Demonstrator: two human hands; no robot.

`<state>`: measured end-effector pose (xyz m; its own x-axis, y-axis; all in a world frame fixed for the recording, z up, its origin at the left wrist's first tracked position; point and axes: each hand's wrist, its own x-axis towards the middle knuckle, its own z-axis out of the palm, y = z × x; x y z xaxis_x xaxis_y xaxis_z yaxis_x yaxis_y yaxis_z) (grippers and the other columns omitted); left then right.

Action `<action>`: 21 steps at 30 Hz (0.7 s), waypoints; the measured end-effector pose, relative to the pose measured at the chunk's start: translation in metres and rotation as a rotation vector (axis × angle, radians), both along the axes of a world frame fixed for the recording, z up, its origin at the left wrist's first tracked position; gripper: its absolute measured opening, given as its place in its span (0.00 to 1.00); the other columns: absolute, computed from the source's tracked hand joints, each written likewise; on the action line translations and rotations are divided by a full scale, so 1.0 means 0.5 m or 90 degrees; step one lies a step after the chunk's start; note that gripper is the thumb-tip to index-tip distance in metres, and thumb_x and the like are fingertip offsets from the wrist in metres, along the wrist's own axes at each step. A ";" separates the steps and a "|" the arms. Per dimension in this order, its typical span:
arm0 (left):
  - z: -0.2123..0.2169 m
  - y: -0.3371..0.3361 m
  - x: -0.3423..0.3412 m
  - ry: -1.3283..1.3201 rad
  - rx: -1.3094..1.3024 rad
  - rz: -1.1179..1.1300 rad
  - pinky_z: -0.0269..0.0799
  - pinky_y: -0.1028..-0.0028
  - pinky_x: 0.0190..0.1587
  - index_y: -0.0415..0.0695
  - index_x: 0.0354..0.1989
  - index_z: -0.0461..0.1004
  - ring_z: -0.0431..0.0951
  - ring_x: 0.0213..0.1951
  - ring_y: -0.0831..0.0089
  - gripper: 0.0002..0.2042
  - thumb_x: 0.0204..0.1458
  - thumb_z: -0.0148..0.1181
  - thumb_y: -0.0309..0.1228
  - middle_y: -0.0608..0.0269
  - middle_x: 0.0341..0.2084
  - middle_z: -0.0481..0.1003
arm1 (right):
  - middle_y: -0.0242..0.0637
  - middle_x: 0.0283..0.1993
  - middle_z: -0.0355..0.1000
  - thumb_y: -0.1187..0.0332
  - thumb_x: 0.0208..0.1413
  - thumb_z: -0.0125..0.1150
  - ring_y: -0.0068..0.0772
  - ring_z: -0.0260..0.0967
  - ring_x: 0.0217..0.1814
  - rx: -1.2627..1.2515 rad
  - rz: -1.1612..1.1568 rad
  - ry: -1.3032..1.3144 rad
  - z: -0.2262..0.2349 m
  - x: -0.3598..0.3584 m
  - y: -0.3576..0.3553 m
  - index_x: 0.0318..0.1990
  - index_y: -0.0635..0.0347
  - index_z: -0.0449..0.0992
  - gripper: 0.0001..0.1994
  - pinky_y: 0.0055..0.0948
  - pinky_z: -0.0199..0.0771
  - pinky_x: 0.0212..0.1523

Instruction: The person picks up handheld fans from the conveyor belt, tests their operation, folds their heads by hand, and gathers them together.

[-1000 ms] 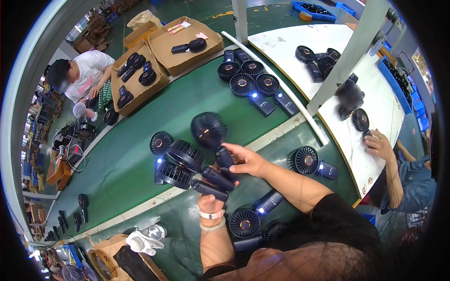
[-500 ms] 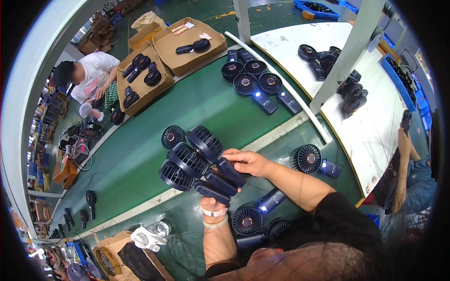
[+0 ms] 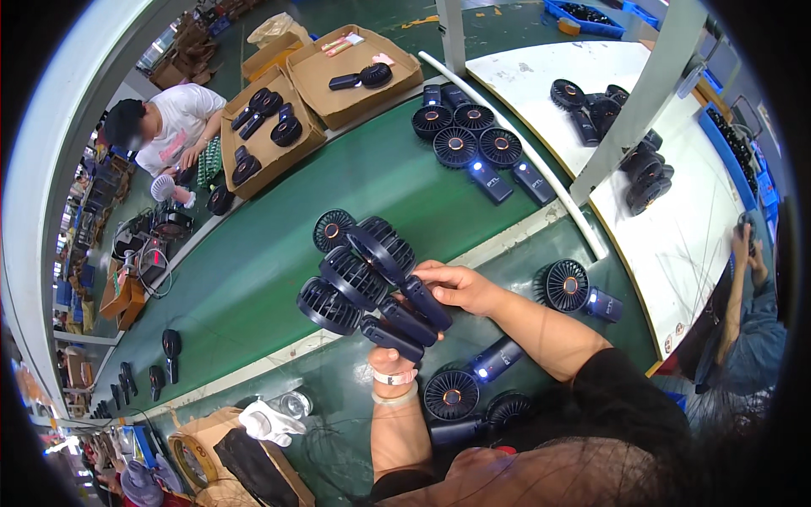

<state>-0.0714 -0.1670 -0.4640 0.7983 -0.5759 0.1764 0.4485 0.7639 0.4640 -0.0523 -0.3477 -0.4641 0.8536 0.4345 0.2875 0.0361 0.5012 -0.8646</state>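
Several dark handheld fans (image 3: 353, 277) are bunched in front of me, their round grilles to the upper left and their handles toward my hands. From below, my left hand (image 3: 391, 363) is closed on the lower handles, with most of its fingers hidden behind them. My right hand (image 3: 460, 289) pinches the rightmost handle (image 3: 428, 302) between thumb and fingers. Beyond the bunch, one more fan head (image 3: 334, 230) shows; whether it is held cannot be told. Near my right forearm lie a fan with a lit handle (image 3: 452, 395) and another lit fan (image 3: 567, 285).
A green conveyor belt (image 3: 279, 220) crosses in front, bearing a cluster of fans (image 3: 456, 145). Cardboard trays (image 3: 317, 135) stand beyond it. A metal post (image 3: 634, 110) rises by the white table (image 3: 541, 72). Co-workers sit at far left and right. A carton (image 3: 283, 469) is lower left.
The whole view has shifted slightly to the right. Both my hands keep the bunch of fans in much the same place. The co-worker at the right has brought their hands together.
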 end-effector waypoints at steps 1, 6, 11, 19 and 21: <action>0.004 -0.004 -0.010 0.050 0.032 0.044 0.73 0.55 0.39 0.44 0.53 0.60 0.71 0.44 0.51 0.39 0.24 0.63 0.37 0.50 0.47 0.65 | 0.36 0.56 0.56 0.67 0.58 0.48 0.31 0.55 0.59 -0.007 -0.010 0.002 0.001 -0.001 -0.001 0.57 0.61 0.63 0.19 0.30 0.54 0.59; 0.008 -0.003 -0.013 0.066 0.033 0.053 0.72 0.54 0.40 0.44 0.53 0.60 0.70 0.44 0.51 0.38 0.24 0.63 0.36 0.52 0.47 0.65 | 0.34 0.53 0.57 0.68 0.58 0.49 0.29 0.55 0.58 -0.033 -0.044 -0.007 -0.001 -0.001 0.000 0.56 0.60 0.64 0.18 0.29 0.54 0.58; 0.003 -0.002 -0.012 0.060 0.025 0.049 0.73 0.54 0.41 0.44 0.54 0.59 0.70 0.46 0.52 0.38 0.26 0.63 0.33 0.53 0.48 0.65 | 0.33 0.52 0.57 0.72 0.57 0.48 0.26 0.54 0.58 -0.037 -0.053 0.039 0.006 -0.002 -0.002 0.54 0.61 0.67 0.17 0.26 0.53 0.58; 0.004 -0.026 -0.028 -0.131 0.471 0.277 0.65 0.69 0.51 0.38 0.49 0.65 0.69 0.47 0.66 0.27 0.34 0.61 0.19 0.57 0.45 0.68 | 0.48 0.62 0.47 0.60 0.36 0.69 0.41 0.44 0.65 -0.387 -0.225 -0.254 0.006 -0.034 0.045 0.64 0.64 0.38 0.52 0.37 0.41 0.64; -0.011 -0.040 -0.015 -0.531 0.714 0.288 0.63 0.66 0.53 0.37 0.49 0.64 0.68 0.48 0.64 0.26 0.37 0.64 0.25 0.56 0.44 0.69 | 0.44 0.61 0.51 0.64 0.34 0.71 0.36 0.49 0.63 -0.294 -0.051 -0.038 0.014 -0.036 0.042 0.62 0.64 0.45 0.48 0.36 0.47 0.62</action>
<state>-0.0789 -0.1871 -0.4697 0.8372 -0.4533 0.3060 -0.4156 -0.1635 0.8947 -0.0706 -0.3270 -0.4570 0.8775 0.4619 0.1286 0.1150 0.0577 -0.9917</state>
